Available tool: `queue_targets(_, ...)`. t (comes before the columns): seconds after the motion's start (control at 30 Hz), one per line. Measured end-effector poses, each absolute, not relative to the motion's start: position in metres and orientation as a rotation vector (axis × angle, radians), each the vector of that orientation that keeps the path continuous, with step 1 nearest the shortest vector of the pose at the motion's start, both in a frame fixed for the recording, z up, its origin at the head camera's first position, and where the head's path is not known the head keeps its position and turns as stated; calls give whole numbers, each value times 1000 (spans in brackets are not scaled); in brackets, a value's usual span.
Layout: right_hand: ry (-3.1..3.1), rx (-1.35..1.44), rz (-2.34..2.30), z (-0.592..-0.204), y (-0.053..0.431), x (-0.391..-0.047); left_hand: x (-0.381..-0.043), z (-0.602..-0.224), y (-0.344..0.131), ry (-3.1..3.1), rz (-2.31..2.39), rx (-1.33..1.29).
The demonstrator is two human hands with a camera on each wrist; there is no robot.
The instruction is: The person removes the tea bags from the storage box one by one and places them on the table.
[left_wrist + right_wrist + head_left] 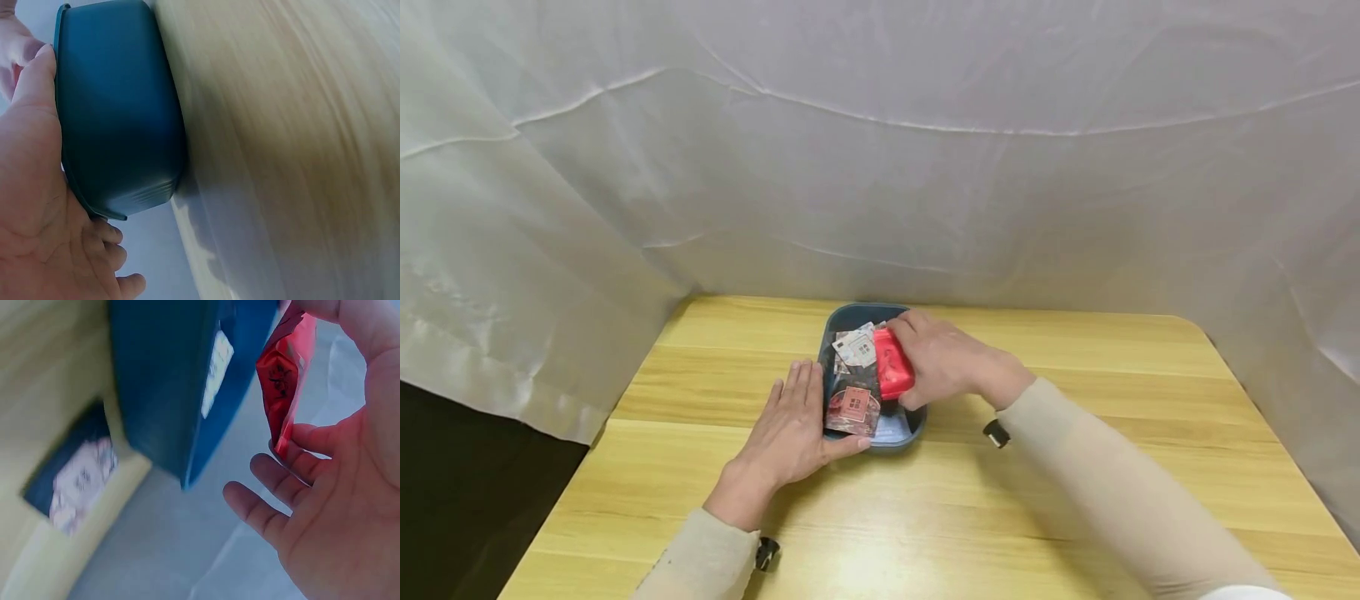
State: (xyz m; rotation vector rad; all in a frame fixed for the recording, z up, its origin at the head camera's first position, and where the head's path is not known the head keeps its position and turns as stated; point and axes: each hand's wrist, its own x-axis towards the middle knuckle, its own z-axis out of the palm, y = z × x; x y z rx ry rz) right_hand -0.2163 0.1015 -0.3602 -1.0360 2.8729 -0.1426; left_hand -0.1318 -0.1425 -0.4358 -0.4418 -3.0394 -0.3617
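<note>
A dark blue-green plastic bin (895,447) stands on the table with several small printed packets inside. Among them are a pale packet (859,348) and a dark one with a pink label (853,406). My left hand (790,429) lies along the bin's left side, fingers straight, its thumb at the near rim. In the left wrist view that palm is against the bin's outer wall (119,100). My right hand (943,358) pinches a shiny red packet (892,367) between thumb and fingers, over the right part of the bin. Its fingertips are partly hidden in the head view.
The bin rests on a wood-grain table (1075,500), near its back edge. Beside the bin, the right wrist view shows a dark packet with a whitish label (78,475) on the table. Pale cloth (970,167) hangs behind and at both sides.
</note>
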Motion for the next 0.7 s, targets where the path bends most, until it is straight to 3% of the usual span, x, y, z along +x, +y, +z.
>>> queue_targets(0.23,2897,-922,-212,-352,153,-227,-132,-436,-144,-3062,-396,-432)
queue_targets(0.7,2860,-711,-47,-384,222,-255,-133,-436,-148,-3099,-430,-393)
